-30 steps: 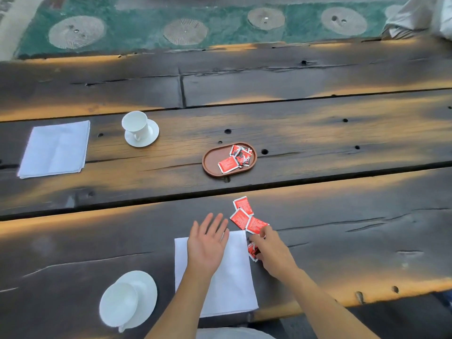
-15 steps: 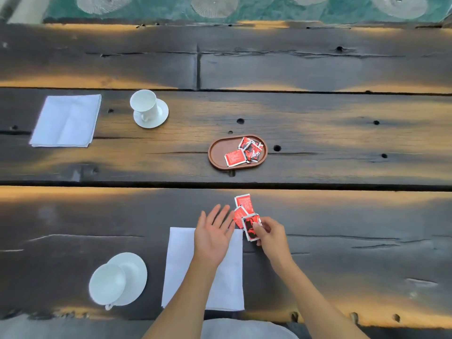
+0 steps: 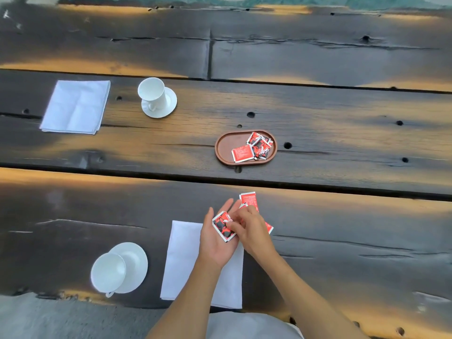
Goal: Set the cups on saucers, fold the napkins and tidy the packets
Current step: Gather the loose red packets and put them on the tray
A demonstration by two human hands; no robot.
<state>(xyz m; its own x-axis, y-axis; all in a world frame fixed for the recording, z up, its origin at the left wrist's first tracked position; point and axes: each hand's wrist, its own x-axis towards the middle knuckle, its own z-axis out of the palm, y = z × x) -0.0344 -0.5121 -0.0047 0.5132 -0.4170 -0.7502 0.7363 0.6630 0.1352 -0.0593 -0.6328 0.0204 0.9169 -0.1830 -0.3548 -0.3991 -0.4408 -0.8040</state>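
- Red-and-black packet [image 3: 223, 228] flat on upturned left hand [image 3: 216, 243], palm open, fingers spread, nothing clamped; packet only resting there.
- Right hand [image 3: 252, 231] over left palm, fingertips [image 3: 231, 225] pinched at packet edge; grip nearly closed, looks like placing or adjusting packet; more red visible under right hand, count unclear.
- Loose red packet [image 3: 249, 199] on dark wood surface [image 3: 342, 241], just beyond fingers, near plank gap.
- Brown oval tray [image 3: 225, 148] on middle plank, well apart from hands; pile of red packets [image 3: 254, 148] inside, jumbled toward right end.
- Near napkin [image 3: 186, 260] folded, partly under left wrist; far napkin [image 3: 75, 106] folded at far left.
- Near cup [image 3: 108, 272] on near saucer [image 3: 134, 260], sitting off-centre toward front-left rim; far cup [image 3: 151, 91] upright on far saucer [image 3: 168, 106].
- Judged step: gathering stray packets into palm for transfer to tray.
- Risk: open palm with no clamp, so packets likely to slide off if tilted on reach to tray.
- Risk: loose packet close to plank gap; careless sweep could push it into the slot.
- Risk: left forearm over napkin; dragging could rumple the fold.
- Risk: near cup close to surface edge; elbow nudge could tip it off.
- Writing: white print on red packets, too small to read; no brand legible.
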